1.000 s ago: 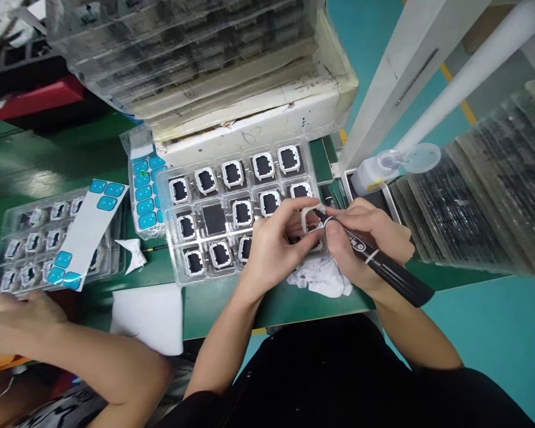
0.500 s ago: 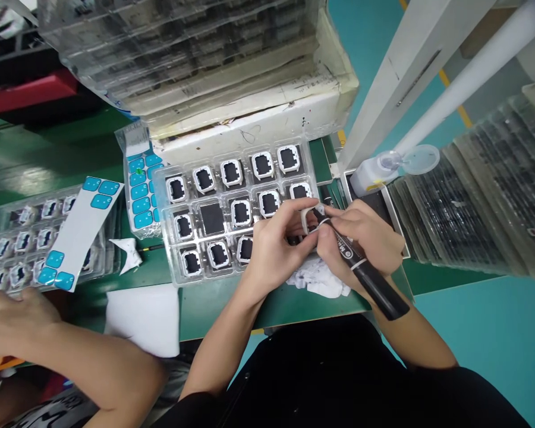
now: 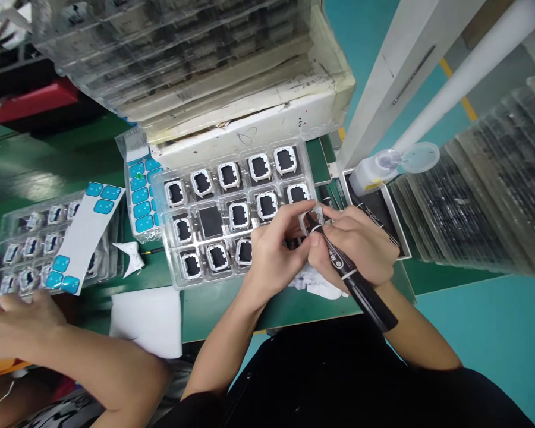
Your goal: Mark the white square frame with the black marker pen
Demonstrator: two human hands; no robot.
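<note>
My left hand (image 3: 274,252) pinches a small white square frame part (image 3: 308,219) just above the clear plastic tray (image 3: 172,276). My right hand (image 3: 361,241) grips a black marker pen (image 3: 361,288), whose tip touches that part. The tray holds several white-framed black parts (image 3: 230,175) in pockets; one pocket shows only a black square (image 3: 211,221). A crumpled white cloth (image 3: 318,284) lies under my hands at the tray's near right corner.
A co-worker's arm (image 3: 71,351) reaches over a second parts tray (image 3: 27,244) at left, with a white strip of blue stickers (image 3: 87,235) on it. More blue stickers (image 3: 140,193) lie in a bag. Stacked trays on a white box (image 3: 249,122) stand behind; a bottle (image 3: 374,169) and tray stacks (image 3: 481,196) are at right.
The marker's rear end has swung nearer and leftward while its tip stays on the part. The co-worker's hand has shifted slightly at the left tray.
</note>
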